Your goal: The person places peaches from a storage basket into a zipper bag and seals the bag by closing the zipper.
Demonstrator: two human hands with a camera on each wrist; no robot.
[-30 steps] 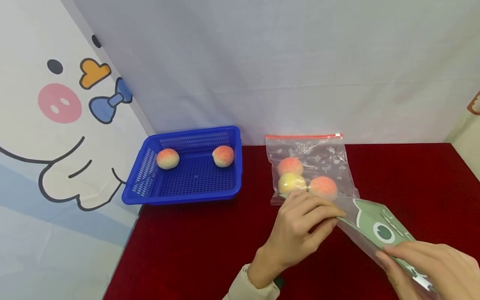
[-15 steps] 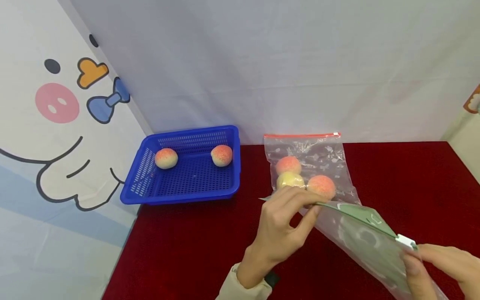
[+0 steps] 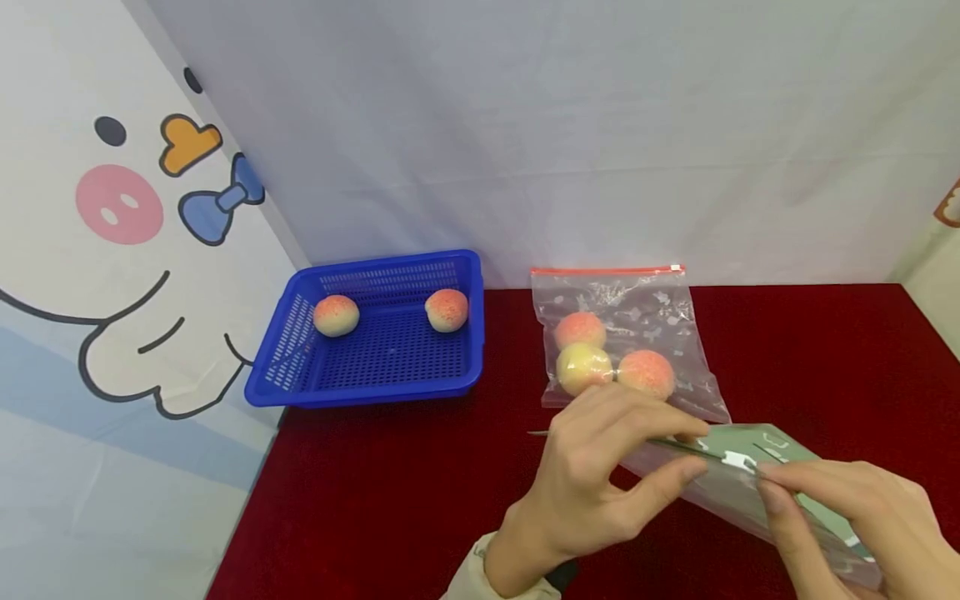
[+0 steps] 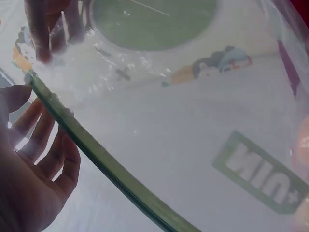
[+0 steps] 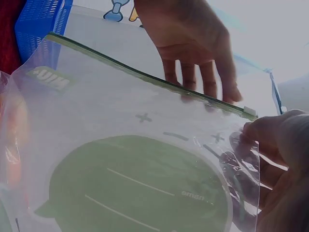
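Observation:
A clear slider zip bag with green print (image 5: 140,183) hangs between both hands, its green zip strip (image 4: 108,166) uppermost. My right hand (image 3: 855,508) pinches the bag's corner right beside the white slider (image 3: 738,460). The left hand (image 3: 600,467) reaches across the zip strip, index finger on the far side and thumb on the near side, a little left of the slider. Through the film in the right wrist view, the left fingertips (image 5: 186,96) show just past the strip. The strip's other end (image 3: 536,433) sticks out left of the left hand.
Behind the hands lies a second clear zip bag with a red zip (image 3: 607,271), holding toy-like peaches (image 3: 647,372) and a yellow one (image 3: 583,368). Left of it a blue basket (image 3: 393,387) holds two peaches (image 3: 336,316). A white curtain (image 3: 600,125) backs the red table (image 3: 390,492).
In the last half second the bag's slider end has moved left with my right hand. My left hand has shifted right along the zip strip, bringing the hands closer together.

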